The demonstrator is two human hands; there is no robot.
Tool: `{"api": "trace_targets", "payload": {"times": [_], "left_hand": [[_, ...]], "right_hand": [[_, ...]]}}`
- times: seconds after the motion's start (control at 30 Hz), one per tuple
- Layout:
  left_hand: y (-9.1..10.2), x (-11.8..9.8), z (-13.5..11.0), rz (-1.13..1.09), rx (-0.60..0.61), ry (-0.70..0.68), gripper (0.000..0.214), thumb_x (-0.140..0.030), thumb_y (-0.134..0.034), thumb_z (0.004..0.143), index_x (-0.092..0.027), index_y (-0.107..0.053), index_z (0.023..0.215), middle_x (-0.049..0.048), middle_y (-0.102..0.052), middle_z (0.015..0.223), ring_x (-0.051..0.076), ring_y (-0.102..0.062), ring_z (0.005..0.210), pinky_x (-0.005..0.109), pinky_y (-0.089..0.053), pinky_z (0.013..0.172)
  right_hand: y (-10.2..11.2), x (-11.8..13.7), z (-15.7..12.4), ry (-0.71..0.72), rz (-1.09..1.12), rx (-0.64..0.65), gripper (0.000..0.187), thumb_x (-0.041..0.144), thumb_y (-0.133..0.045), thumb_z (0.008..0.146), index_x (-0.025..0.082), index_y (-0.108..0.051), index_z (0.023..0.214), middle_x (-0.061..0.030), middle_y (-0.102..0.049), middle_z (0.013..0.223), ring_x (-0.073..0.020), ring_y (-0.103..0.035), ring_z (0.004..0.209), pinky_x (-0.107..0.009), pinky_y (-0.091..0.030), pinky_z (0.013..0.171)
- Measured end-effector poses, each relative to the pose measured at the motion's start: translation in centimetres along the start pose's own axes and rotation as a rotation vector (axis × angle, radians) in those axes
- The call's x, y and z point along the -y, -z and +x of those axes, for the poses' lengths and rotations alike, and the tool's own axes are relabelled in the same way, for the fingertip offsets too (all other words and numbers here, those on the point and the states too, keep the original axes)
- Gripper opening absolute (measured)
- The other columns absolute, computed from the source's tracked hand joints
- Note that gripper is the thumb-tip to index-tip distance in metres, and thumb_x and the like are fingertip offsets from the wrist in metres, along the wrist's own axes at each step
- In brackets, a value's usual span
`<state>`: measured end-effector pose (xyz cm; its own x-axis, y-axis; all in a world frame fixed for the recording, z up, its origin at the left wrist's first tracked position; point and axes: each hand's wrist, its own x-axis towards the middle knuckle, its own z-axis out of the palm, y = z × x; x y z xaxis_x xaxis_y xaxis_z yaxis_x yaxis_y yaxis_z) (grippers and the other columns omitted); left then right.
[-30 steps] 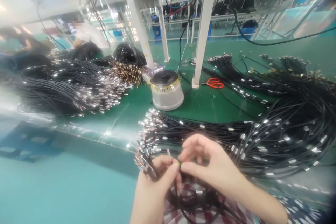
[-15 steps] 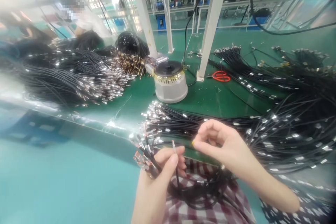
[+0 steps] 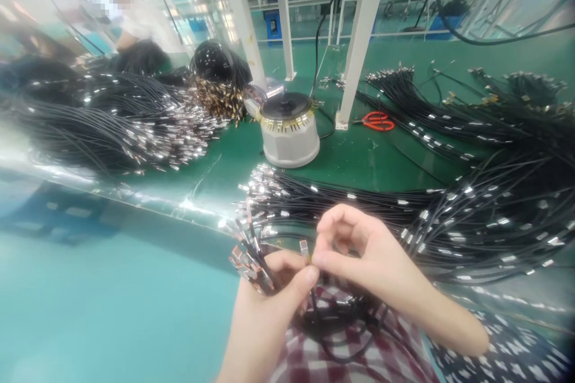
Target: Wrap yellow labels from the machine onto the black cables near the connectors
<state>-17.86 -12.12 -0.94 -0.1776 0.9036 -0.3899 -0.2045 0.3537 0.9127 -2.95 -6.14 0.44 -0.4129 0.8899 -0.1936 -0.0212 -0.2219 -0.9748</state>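
My left hand (image 3: 274,305) is closed, pinching one black cable (image 3: 313,305) upright just below its silver connector (image 3: 304,246). Several other cable ends (image 3: 247,266) with metal connectors stick out on the left side of this hand, and their black lengths loop over my lap. My right hand (image 3: 359,245) has thumb and forefinger pressed together at the base of the connector, on a small yellow piece of tape (image 3: 308,258). The fingertips of both hands nearly touch there. Beyond them stands a white round tape dispenser (image 3: 291,148) with short yellow strips around its black top.
A bundle of black cables (image 3: 341,197) lies across the green table (image 3: 341,161) just past my hands. Larger cable heaps (image 3: 112,108) spread left and right. Red-handled scissors (image 3: 378,121) lie by a white post (image 3: 359,42). A person in white (image 3: 148,27) sits at the far left.
My right hand has moved left and slightly down, bringing the yellow tape from the air to the cable at the connector. My left hand keeps its pinch; the connector now faces me.
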Motion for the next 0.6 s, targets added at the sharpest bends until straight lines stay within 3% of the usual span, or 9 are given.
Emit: {"api": "trace_targets", "payload": {"times": [0.6], "left_hand": [[-0.27,-0.06,-0.17,0.013,0.01,0.002,0.016,-0.027,-0.076,0.069,-0.014,-0.067,0.064,-0.0022,-0.053,0.051,0.01,-0.045,0.047,0.02,-0.038,0.048]], "right_hand": [[-0.19,-0.48,0.13,-0.01,0.01,-0.007,0.022,0.017,-0.07,0.071,0.019,-0.054,0.085,0.0033,-0.06,0.068,-0.0117,-0.053,0.064,-0.026,-0.038,0.062]]}}
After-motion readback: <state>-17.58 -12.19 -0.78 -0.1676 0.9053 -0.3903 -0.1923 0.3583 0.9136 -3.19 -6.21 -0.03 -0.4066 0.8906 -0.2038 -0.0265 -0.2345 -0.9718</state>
